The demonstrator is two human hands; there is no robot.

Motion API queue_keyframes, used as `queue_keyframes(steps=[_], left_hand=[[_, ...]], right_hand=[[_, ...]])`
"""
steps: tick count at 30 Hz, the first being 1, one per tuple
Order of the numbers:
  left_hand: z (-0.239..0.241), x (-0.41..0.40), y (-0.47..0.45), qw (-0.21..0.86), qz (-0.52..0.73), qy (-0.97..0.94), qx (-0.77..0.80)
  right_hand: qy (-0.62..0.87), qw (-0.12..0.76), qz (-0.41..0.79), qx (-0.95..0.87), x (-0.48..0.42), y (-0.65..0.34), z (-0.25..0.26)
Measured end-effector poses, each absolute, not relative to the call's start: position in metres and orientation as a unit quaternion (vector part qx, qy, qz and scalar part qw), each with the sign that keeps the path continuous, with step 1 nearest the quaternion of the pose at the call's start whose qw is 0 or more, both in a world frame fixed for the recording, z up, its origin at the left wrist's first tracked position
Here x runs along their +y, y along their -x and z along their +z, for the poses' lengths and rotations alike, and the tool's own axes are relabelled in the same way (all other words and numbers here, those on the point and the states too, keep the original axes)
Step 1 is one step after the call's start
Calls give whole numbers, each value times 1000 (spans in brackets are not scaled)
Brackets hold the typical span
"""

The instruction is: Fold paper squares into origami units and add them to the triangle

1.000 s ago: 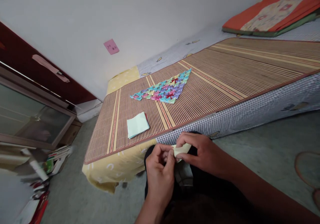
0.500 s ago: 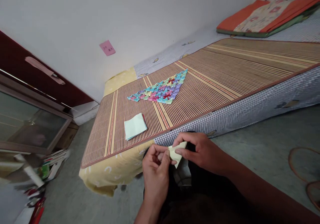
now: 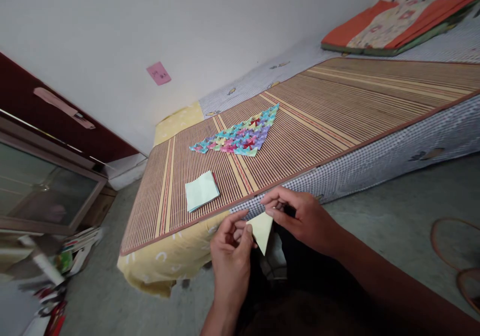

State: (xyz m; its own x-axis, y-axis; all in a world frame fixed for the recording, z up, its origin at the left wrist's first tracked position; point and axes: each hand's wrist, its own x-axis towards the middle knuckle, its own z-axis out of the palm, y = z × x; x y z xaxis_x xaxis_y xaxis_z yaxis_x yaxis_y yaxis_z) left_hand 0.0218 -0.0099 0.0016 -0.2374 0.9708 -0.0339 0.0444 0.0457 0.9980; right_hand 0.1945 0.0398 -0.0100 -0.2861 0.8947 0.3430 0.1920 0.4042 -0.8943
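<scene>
Head view. In front of the brown striped mat [image 3: 300,131]: pale-yellow folded-paper triangle [image 3: 261,231], pinched in left hand [image 3: 230,256]; right hand [image 3: 302,217] at its upper right corner, grip unclear. On the mat: pale-green square paper stack [image 3: 201,191], multicoloured folded-paper array [image 3: 240,135]. Beyond: orange floral bedding [image 3: 393,26].

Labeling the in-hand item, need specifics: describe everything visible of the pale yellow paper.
The pale yellow paper shows as a roughly triangular, plain piece, matte and thin-looking, probably folded, though its layers can't be counted. It looks fairly flat, one corner pointing down toward the wearer. The left hand pinches its left side, the thumb covering part of it. The right hand has its fingertips at the upper right corner; whether they grip it is unclear. It is held over the lap, in front of the bed's near edge.
</scene>
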Motion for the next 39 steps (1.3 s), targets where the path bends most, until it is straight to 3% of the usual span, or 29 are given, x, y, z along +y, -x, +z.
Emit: queue_keyframes(steps=[8,14,21,39], left_hand=[[3,-7,-25,448,540,-404,586],[-1,-3,-20,431,564,-396,582],[-8,2,-16,546,518,-363,550],[-21,5,-15,502,613,-292,536]], right_hand=[[384,486,457,-638,45,-193,-11],[359,426,527,-642,41,-177,-22],[364,409,511,-662,44,-178,-23],[345,339,575,-660,30,-182,-32]])
